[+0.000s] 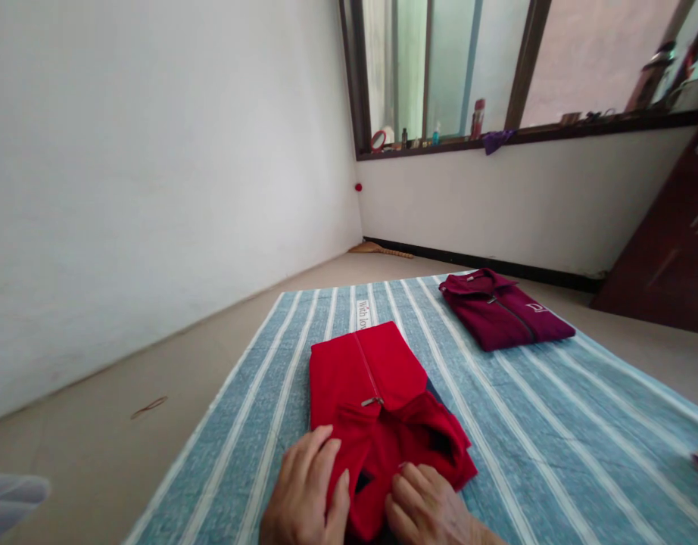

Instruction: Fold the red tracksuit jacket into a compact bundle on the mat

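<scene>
L hand (306,492) flat and R hand (425,507) pinching, both on collar of folded bright red zip-up fleece jacket (372,401), lying ahead on striped blue cloth (553,424). R grip approx. closed, view partial. Advise: smooth collar flat, edges square.

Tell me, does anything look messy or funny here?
A little. The red jacket is folded flat, but its collar end bunches up unevenly under the left hand and right hand. The maroon jacket lies neatly folded on the striped mat.

soft daylight from the window (468,68), pretty bright | barely any shadows, no glare | wide-angle warp at edges | hands a bit soft
</scene>
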Motion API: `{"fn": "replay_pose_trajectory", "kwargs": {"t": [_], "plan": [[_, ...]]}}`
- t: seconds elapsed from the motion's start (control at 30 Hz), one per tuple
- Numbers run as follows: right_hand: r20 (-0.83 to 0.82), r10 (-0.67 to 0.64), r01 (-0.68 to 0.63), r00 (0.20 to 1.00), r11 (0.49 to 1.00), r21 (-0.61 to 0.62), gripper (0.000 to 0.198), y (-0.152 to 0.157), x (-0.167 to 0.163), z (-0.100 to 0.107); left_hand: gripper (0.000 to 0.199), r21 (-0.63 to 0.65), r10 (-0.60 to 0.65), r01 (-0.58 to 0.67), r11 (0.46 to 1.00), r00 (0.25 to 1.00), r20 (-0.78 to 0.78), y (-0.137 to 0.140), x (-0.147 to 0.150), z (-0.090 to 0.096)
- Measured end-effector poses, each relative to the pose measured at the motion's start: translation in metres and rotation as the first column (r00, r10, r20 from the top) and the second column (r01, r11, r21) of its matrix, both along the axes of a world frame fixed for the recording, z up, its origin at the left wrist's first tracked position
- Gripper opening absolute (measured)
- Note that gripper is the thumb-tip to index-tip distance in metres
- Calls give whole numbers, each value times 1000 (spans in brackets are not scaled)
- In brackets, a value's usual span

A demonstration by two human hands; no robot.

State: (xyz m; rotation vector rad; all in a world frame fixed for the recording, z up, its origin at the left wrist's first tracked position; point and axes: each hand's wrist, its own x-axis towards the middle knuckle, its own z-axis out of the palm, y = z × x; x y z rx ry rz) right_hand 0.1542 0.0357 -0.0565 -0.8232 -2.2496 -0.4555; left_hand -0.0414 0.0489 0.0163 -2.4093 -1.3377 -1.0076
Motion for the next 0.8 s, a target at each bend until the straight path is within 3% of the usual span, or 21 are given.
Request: {"fn": "replay_pose_trajectory", "kwargs": {"t": [0.1, 0.23, 0.33, 0.4, 0.57, 0.8], "plan": [[-7, 34, -34, 999, 999, 7, 26, 3, -1, 1, 37, 71, -48, 70, 995, 963, -267, 2, 15, -3], [-103, 72, -79, 992, 995, -62, 27, 8, 14, 27, 49, 41, -8, 28, 999, 905, -425, 9, 19, -20], [-238, -133, 106, 962, 986, -125, 18, 16, 30, 48, 60, -68, -59, 33, 997, 897, -439, 12, 12, -35], [-272, -300, 267, 914, 951, -153, 18, 22, 37, 51, 69, -133, -84, 31, 991, 907, -413, 13, 6, -44], [-156, -479, 450, 864, 873, -189, 31, 30, 37, 26, 89, -269, -101, 4, 963, 933, -346, 13, 2, -59], [-55, -519, 513, 853, 853, -97, 38, 22, 31, 6, 76, -334, -92, -66, 940, 895, -437, 9, 6, -52]]}}
